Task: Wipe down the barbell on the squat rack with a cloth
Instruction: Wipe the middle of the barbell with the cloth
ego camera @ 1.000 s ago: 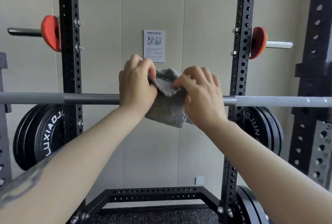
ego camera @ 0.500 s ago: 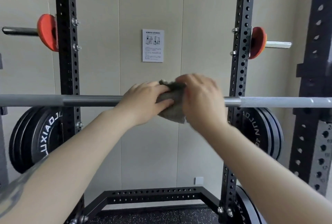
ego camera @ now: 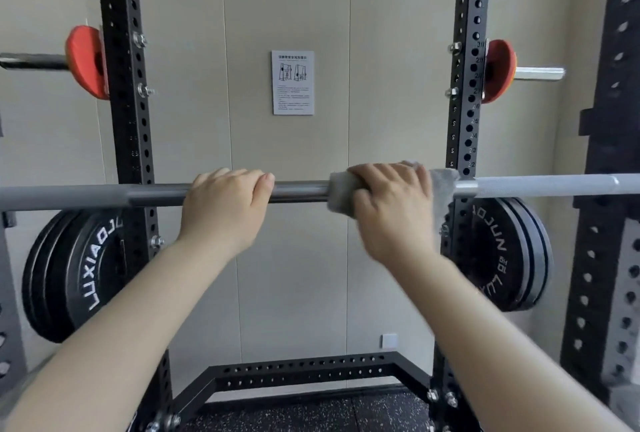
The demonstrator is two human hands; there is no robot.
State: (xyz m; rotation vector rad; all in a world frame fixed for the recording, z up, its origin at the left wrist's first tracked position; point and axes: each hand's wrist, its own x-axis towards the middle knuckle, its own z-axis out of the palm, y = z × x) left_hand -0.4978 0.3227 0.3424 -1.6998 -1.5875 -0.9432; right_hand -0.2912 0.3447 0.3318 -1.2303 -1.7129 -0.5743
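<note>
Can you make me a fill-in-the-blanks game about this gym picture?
1. The right hand wraps a grey ____ around the barbell.
2. The left hand grips the bare ____ with nothing between them.
3. The round discs high on the rack posts are coloured ____.
4. A white paper sign hangs on the ____ behind the rack.

Missing words: cloth; barbell; red; wall

We have one view, worn on the head, facing the barbell (ego camera: 301,191) straight on from close, at arm's reach. We look level and slightly down, past it to the wall behind.
</note>
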